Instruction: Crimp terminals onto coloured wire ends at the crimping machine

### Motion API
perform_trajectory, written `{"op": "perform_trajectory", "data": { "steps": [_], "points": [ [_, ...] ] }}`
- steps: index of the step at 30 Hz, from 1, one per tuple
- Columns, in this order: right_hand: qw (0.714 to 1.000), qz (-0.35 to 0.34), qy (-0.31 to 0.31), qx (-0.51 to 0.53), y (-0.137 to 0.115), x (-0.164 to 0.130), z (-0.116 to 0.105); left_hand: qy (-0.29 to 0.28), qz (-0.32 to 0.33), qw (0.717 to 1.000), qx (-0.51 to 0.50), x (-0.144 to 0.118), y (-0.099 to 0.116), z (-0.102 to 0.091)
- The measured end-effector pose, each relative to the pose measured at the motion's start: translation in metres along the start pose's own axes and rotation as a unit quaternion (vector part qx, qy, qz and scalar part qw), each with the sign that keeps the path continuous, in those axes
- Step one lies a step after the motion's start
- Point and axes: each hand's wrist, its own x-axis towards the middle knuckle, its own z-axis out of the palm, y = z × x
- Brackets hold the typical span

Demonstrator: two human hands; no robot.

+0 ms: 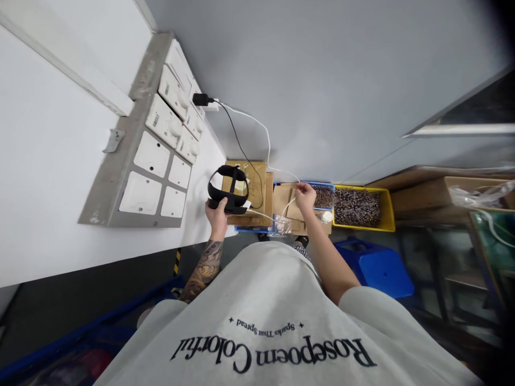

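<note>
Your left hand (218,210) grips a black headset (228,190) by its lower edge, holding it over the cardboard boxes (257,198). Your right hand (306,195) pinches a white cable (267,140) above them. Beyond sit a blue bin (324,196) and a yellow bin (358,208) of small parts.

- Grey panel (120,177) on the left wall, holding white boxes (164,120) in rows.
- Black plug (200,99) near the panel's far end.
- Yellow bin (384,212) full of small dark parts, with a blue bin (324,186) just beside it.
- Cardboard boxes (257,185) stacked near the bins.
- Blue stool (376,268) below the yellow bin.
- Clear plastic bag (478,193) at far right.
</note>
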Motion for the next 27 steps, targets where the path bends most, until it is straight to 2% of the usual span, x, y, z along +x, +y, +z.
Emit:
{"op": "perform_trajectory", "data": {
  "steps": [5, 10, 18, 27],
  "points": [
    [0.999, 0.022, -0.008, 0.03, -0.001, -0.009, -0.007, -0.071, -0.168, 0.98, -0.078, -0.003, -0.01, -0.006],
    [0.994, 0.043, -0.007, 0.101, -0.012, -0.015, -0.011, -0.115, -0.262, 0.951, -0.113, -0.007, -0.018, 0.004],
    [0.987, 0.035, 0.016, 0.155, -0.035, -0.012, -0.026, -0.142, -0.329, 0.927, -0.111, -0.005, -0.012, 0.023],
    [0.988, 0.056, 0.013, 0.145, -0.031, -0.007, -0.034, -0.146, -0.336, 0.925, -0.106, 0.0, -0.012, 0.034]
  ]
}}
